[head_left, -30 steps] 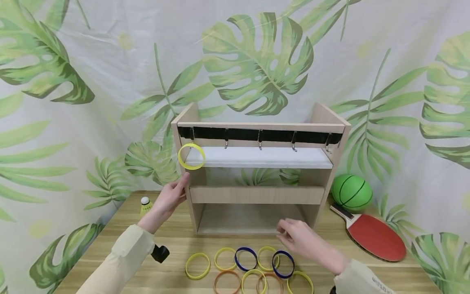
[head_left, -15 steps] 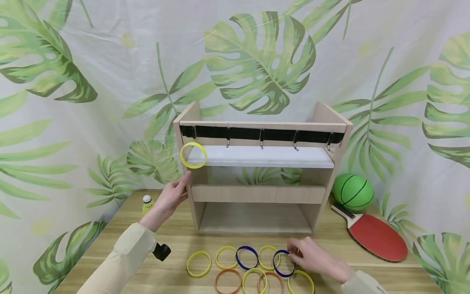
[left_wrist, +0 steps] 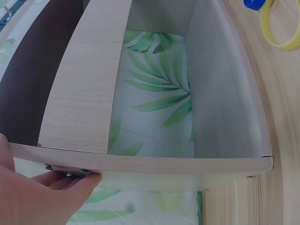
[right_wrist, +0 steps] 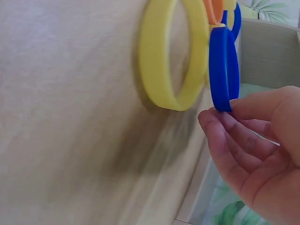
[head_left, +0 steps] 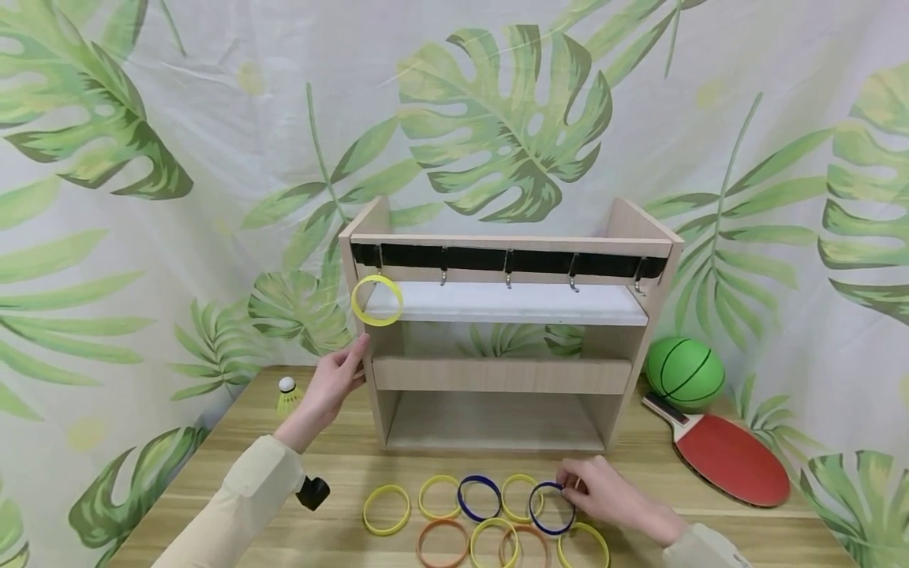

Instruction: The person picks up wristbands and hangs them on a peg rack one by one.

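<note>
My right hand [head_left: 600, 489] pinches a blue wristband [right_wrist: 224, 70] between thumb and fingertips at its edge, low over the tabletop. A yellow wristband [right_wrist: 154, 61] lies close beside it in the right wrist view. Against the left side panel [head_left: 360, 315] of a small wooden shelf [head_left: 500, 375] rests my left hand [head_left: 334, 383], its fingers on the panel's outer face. Another yellow wristband [head_left: 377, 323] hangs at the leftmost hook of the black strip [head_left: 476, 259] along the shelf's top.
Several yellow, blue and orange [head_left: 442, 566] wristbands lie in front of the shelf, some overlapping. To the right are a green ball [head_left: 685, 372] and a red table tennis bat [head_left: 735, 461]. A yellow shuttlecock [head_left: 287, 397] stands behind my left forearm.
My right hand has moved down and slightly right from above the bands to the blue wristband, which it now pinches. The left hand has stayed at the shelf's side.
</note>
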`<state>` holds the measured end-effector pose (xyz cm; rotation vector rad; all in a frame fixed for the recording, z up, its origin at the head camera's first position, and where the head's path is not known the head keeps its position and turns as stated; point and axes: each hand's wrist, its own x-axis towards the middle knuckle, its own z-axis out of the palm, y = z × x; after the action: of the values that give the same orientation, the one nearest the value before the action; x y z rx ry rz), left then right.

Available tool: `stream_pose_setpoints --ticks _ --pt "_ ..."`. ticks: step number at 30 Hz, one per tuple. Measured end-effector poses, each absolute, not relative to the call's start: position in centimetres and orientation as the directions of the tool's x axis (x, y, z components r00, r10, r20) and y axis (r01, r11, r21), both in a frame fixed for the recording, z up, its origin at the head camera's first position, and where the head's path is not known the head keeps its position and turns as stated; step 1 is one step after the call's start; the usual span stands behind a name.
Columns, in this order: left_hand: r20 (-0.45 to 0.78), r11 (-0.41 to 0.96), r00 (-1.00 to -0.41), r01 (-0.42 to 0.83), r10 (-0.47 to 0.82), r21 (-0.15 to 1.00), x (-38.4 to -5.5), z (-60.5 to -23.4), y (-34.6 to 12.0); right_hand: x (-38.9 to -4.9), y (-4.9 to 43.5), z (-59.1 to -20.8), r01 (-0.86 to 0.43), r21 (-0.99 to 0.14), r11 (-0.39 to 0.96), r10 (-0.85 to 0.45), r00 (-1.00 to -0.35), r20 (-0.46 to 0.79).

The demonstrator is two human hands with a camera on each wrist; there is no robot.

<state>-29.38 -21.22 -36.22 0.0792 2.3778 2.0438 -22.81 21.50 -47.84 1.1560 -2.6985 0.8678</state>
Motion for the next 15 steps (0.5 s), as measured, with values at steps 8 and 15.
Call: stream_pose_setpoints --ticks 8,15 --pt "0.053 0.195 -0.998 0.056 0.021 0.979 -29.3 -36.3 -21.1 -22.7 21.3 -45.3 -0.727 -0.428 0.537 -0.615 -0.684 0.392" --pt "0.077 0.222 -0.997 0.075 -0.001 0.972 -29.2 -36.5 -21.1 -23.0 20.4 -39.7 -0.777 -0.330 0.536 -0.633 -0.629 0.452"
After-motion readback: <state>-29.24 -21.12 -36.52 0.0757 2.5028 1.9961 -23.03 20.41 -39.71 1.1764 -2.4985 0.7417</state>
